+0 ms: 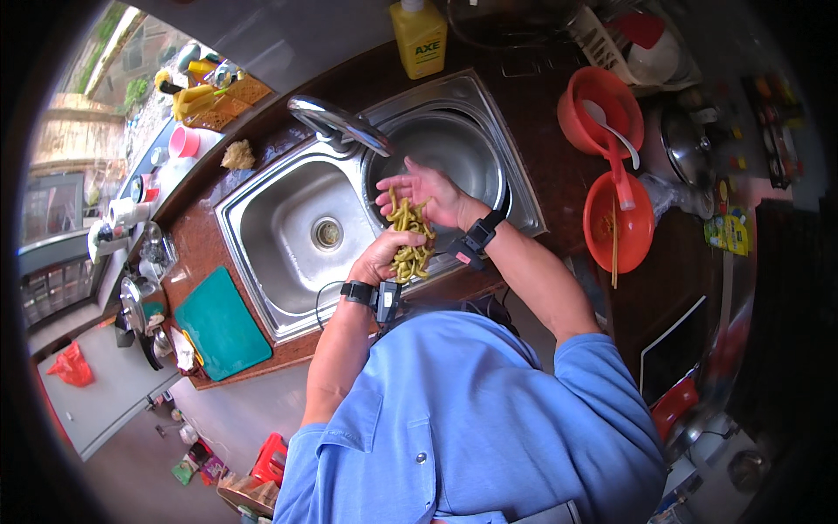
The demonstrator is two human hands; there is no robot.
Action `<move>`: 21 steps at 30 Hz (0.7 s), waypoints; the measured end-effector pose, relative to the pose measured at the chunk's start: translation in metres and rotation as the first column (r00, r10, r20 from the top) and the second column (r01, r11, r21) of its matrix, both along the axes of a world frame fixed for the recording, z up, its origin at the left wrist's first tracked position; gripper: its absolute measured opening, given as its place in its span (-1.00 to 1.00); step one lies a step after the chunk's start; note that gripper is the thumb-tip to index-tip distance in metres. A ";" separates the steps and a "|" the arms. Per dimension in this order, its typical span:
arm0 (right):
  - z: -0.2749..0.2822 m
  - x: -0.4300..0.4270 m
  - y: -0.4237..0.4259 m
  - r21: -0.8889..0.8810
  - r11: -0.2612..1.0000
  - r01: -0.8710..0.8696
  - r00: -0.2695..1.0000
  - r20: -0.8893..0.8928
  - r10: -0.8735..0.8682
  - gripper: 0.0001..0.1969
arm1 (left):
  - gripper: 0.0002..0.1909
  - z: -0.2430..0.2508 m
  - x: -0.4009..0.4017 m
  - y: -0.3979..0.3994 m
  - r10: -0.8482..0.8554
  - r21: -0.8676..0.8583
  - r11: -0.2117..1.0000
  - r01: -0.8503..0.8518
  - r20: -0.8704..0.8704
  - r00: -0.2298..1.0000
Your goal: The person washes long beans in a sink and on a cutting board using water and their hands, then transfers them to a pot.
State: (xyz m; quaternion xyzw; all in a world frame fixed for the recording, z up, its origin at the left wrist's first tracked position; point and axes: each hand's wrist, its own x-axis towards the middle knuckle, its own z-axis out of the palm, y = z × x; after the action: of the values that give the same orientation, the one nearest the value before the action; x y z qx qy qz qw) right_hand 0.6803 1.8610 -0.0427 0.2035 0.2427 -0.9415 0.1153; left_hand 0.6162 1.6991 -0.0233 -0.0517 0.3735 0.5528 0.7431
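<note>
A bunch of long green peppers rests in my left hand, its thumb closed over them, at the front edge of the double sink. Just beyond, my right hand has its palm turned up and fingers apart, touching or very near the upper peppers. Beneath my right hand a large round metal basin sits in the right bowl of the steel sink. The left sink bowl shows its drain. A chrome faucet reaches over from behind.
A teal cutting board lies left of the sink. At the right are a red plastic bowl with chopsticks, a red colander-like container with a ladle, and a lidded pot. A yellow detergent bottle stands behind.
</note>
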 end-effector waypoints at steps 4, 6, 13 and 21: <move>0.045 0.001 -0.004 0.445 0.888 0.111 0.987 -0.151 -0.047 -0.56 | -0.71 -0.020 -0.003 -0.007 0.047 -0.036 0.998 -0.047 0.014 0.999; 0.033 0.006 -0.011 0.742 0.649 0.170 0.971 -0.238 0.019 -0.70 | -0.68 -0.022 -0.009 -0.006 0.060 -0.024 0.998 -0.059 0.073 0.995; 0.032 0.018 -0.043 0.802 0.474 0.363 0.931 -0.285 -0.230 -0.72 | -0.61 -0.025 -0.010 0.002 0.390 0.019 0.919 -0.393 0.091 0.916; 0.024 0.022 -0.059 0.808 -0.333 0.487 0.854 -0.520 -0.012 -0.48 | -0.53 0.014 -0.003 0.029 0.520 0.009 0.851 -0.526 0.137 0.843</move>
State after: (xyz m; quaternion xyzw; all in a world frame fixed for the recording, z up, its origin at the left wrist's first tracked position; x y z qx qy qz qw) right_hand 0.7024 1.8021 -0.0188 0.1158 0.8464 -0.3909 -0.3428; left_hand 0.6132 1.7276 -0.0098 -0.1700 0.2832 0.7382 0.5882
